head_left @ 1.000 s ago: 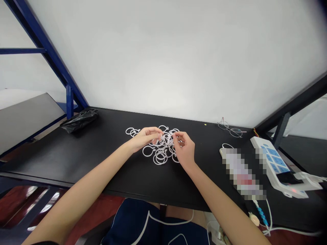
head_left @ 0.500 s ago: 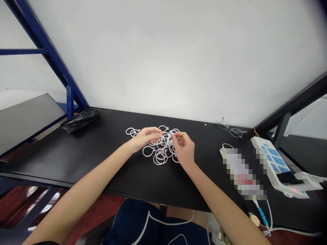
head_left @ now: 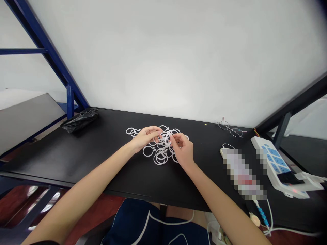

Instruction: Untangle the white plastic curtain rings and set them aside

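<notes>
Several white plastic rings [head_left: 160, 160] with small clasps lie in a loose pile on the black table [head_left: 122, 177]. Above the pile's left part, my left hand [head_left: 147, 136] is closed, thumb and fingers pinching a white ring. Facing it from the right, my right hand [head_left: 183, 147] pinches at the same white ring [head_left: 167, 139] with thumb and forefinger. Both hands are close together, with the ring between their fingertips. Other rings behind and below make its exact outline hard to separate. A few rings [head_left: 130, 131] stick out left of my left hand.
A crumpled black plastic bag [head_left: 80, 120] lies at the back left. To the right are eyeglasses [head_left: 230, 129], a blurred-out phone [head_left: 241, 173] with a cable, and a white power strip [head_left: 277, 166]. A white wall [head_left: 163, 68] closes off the back.
My right hand has shifted slightly left, towards my left hand, and its fingertips have drawn in. A ring to the right of it shows more now. My left hand has barely moved.
</notes>
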`<state>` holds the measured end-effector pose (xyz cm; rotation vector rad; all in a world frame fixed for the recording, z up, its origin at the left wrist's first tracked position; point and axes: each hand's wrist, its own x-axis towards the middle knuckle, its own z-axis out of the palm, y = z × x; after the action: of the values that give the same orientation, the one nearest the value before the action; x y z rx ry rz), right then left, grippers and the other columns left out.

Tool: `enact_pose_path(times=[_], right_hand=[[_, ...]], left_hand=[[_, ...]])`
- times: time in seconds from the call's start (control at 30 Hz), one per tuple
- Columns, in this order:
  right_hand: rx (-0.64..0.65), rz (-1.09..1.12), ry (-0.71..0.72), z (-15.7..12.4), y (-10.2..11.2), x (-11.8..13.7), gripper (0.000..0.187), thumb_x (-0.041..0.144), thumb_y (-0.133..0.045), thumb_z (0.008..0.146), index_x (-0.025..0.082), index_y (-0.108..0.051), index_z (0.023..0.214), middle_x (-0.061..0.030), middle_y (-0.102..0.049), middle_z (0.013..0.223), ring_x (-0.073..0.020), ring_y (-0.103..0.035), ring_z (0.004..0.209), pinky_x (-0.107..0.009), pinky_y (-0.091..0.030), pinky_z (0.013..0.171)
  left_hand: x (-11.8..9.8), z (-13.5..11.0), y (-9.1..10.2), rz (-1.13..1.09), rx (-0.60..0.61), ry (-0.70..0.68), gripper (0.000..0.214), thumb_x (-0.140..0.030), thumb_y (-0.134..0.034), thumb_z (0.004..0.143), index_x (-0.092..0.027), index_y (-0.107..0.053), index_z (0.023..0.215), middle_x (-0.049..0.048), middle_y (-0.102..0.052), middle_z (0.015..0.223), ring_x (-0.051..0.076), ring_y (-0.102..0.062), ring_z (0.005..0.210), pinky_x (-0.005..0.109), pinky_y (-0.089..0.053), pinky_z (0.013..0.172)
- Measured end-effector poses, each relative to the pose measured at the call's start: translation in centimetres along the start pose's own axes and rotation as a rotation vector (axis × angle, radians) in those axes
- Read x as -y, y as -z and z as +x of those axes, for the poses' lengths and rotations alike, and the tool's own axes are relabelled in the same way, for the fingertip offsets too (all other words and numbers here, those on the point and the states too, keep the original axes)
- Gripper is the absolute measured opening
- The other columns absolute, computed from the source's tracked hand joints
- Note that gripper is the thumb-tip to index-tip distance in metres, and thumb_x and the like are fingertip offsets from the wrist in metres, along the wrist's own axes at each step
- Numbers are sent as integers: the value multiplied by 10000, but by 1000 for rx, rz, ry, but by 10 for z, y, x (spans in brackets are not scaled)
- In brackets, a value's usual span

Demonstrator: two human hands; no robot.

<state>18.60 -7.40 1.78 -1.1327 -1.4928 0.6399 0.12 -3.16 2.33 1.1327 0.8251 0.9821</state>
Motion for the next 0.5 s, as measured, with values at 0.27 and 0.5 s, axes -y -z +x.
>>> enact_pose_path(times=[0.27, 0.5], right_hand=[[13, -27, 2, -1, 0, 2, 162, 352, -613, 850, 197, -619, 805, -32, -684, 726, -163, -649, 614, -268, -503, 559], [15, -2, -6, -2, -2, 0, 142, 340, -630, 831, 203, -602, 806, -22, -680, 718, -159, -647, 583, -269, -504, 544]], left_hand=[[1, 1, 3, -53, 5, -24, 349, -315, -810, 716, -154, -658, 985, 20, -695, 730, 119, -641, 741, 270, -496, 766], [-2, -3, -1, 66, 51, -59, 274, -339, -741, 791, -173, -679, 1001, 26, -695, 847, 82, -573, 646, 256, -451, 708]])
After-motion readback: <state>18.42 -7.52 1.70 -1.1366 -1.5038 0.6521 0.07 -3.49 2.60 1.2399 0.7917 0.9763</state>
